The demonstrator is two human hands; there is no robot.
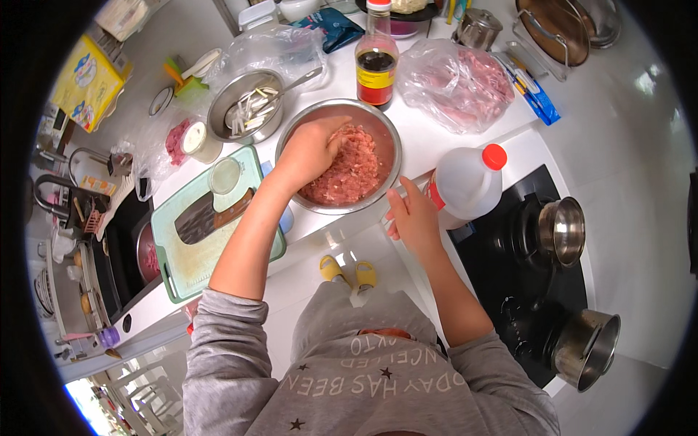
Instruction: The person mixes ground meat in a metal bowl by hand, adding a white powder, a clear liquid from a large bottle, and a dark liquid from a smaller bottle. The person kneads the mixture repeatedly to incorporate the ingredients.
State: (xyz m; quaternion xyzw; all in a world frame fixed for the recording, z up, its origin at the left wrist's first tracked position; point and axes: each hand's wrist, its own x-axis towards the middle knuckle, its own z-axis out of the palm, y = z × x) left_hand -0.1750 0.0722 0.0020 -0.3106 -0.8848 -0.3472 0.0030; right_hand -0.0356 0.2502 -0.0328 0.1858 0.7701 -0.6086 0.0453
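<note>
Minced meat (354,171) lies in a steel bowl (393,163) on the white counter. My left hand (313,150) reaches over the bowl's left side, its fingers bent at the edge of the mince; whether it grips any meat is hidden. My right hand (411,215), fingers apart and holding nothing, hovers just right of the bowl's near rim, beside a plastic jug with a red cap (471,182). Behind the bowl stands a bottle of dark sauce (376,71). A smaller steel bowl (218,111) with pale cut strips and a spoon sits to the left.
A cleaver (196,218) and a round lid lie on a green-edged cutting board (204,267) at left. Bagged meat (463,87) rests at back right. Steel pots (583,349) stand on the black cooktop (507,294); the sink (117,272) is far left.
</note>
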